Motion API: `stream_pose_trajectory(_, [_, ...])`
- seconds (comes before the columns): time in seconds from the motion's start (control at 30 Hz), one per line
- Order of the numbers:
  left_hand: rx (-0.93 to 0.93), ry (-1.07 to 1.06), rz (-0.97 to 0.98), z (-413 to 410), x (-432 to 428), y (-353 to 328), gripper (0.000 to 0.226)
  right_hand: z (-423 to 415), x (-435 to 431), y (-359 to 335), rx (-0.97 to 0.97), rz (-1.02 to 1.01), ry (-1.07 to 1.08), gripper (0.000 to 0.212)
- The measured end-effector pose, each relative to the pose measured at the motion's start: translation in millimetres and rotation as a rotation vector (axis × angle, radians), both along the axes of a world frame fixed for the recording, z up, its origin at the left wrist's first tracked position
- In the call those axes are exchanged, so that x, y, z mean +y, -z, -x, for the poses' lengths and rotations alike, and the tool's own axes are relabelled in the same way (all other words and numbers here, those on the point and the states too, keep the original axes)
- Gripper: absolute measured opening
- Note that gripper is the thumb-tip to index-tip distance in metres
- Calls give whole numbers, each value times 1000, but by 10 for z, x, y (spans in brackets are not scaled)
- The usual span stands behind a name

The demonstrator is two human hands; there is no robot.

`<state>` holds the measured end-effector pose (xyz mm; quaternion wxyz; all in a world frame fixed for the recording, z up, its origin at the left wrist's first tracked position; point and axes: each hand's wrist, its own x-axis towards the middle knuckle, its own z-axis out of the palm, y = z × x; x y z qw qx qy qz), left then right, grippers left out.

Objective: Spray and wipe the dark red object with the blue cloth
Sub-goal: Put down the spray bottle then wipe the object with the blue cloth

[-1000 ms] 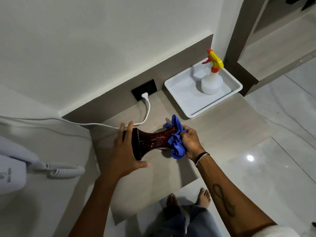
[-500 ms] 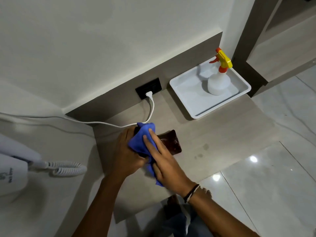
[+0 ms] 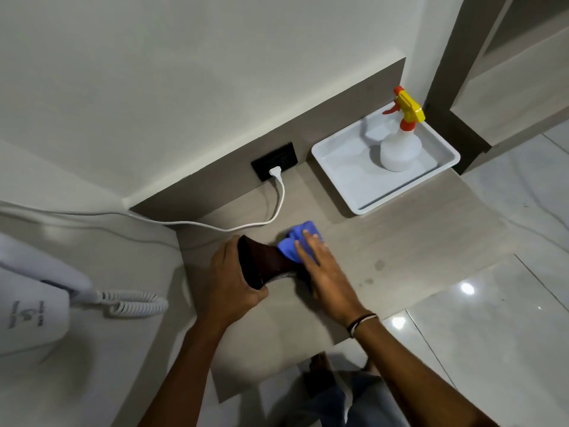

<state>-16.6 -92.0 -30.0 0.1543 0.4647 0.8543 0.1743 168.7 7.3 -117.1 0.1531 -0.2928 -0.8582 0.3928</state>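
The dark red object (image 3: 261, 261), flared at its ends, lies on its side on the grey counter (image 3: 385, 241). My left hand (image 3: 231, 282) grips its wide left end. My right hand (image 3: 323, 269) presses the crumpled blue cloth (image 3: 297, 241) against the object's right part, hiding that end. A white spray bottle (image 3: 398, 146) with a yellow and orange trigger head stands upright in the white tray (image 3: 348, 180) at the back right, well away from both hands.
A white cable (image 3: 215, 224) runs from the black wall socket (image 3: 275, 160) across the counter behind the object. A white wall-mounted hair dryer with coiled cord (image 3: 132, 305) sits at the left. The counter's front edge drops to the tiled floor (image 3: 492, 334).
My right hand slid the blue cloth from the object's left end, near my left hand, back to its right end. The view shifted slightly.
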Motion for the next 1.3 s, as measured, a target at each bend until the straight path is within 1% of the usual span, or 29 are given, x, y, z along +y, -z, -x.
stream_pose_trajectory(0.03, [7,-14,18,-24,29,-15,82,-46,66,21,-52,31,39,82])
stream_pose_trajectory(0.07, [31,-6,21,-47,70,-27,79,-14,61,-12,-42,75,70,79])
stream_pose_trajectory(0.13, [80,56,-13,-52,120,-15,78,188,-149,-155,116,105,57,74])
stream_pose_trajectory(0.17, [77,64,-31,-48,129,-18,81,296,-299,-215,202,98,29,74])
stream_pose_trajectory(0.23, [56,66,-39,-52,110,-68,82,356,-490,-246,289,93,-48,71])
stream_pose_trajectory(0.3, [73,125,-66,-35,68,-65,72,246,-344,-120,258,-13,-95,69])
stream_pose_trajectory(0.33, [80,126,-61,-25,68,-57,70,152,-198,-22,191,-59,-92,70])
stream_pose_trajectory(0.4, [68,69,26,-30,101,-41,82,-28,85,170,26,-73,-33,75])
stream_pose_trajectory(0.47, [68,18,70,-39,129,9,96,-158,255,250,-42,84,73,74])
stream_pose_trajectory(0.53, [11,-36,41,-33,140,23,95,-207,321,301,10,235,221,72])
stream_pose_trajectory(0.57, [-46,-82,5,-20,142,25,90,-227,343,328,61,312,318,72])
stream_pose_trajectory(0.63, [-203,-186,-54,14,109,25,81,-256,363,367,163,574,476,69])
stream_pose_trajectory(0.7, [-365,-288,-87,35,83,46,83,-251,368,372,242,844,537,66])
stream_pose_trajectory(0.77, [-432,-335,-94,51,83,47,102,-209,360,341,305,1057,610,59])
stream_pose_trajectory(0.83, [-445,-306,-82,43,100,13,123,-158,383,279,359,1178,662,53])
stream_pose_trajectory(0.9, [-415,-186,-25,20,104,-27,131,-106,451,222,386,1232,678,49])
stream_pose_trajectory(1.0, [-256,13,131,-7,68,-53,152,-44,608,153,414,1296,659,45])
stream_pose_trajectory(1.07, [-154,89,164,-16,37,-11,164,-19,693,113,417,1324,632,44])
stream_pose_trajectory(1.1, [-127,107,163,-20,25,17,167,-12,726,96,415,1337,619,45])
stream_pose_trajectory(1.17, [-103,101,137,-20,28,66,166,2,765,73,376,1307,599,46])
stream_pose_trajectory(1.2, [-74,95,124,-21,38,85,162,0,764,81,361,1278,592,46])
stream_pose_trajectory(1.27, [54,105,61,-5,78,110,141,2,764,85,331,1175,595,49])
stream_pose_trajectory(1.3, [110,115,25,12,102,111,130,-6,759,82,307,1079,617,52])
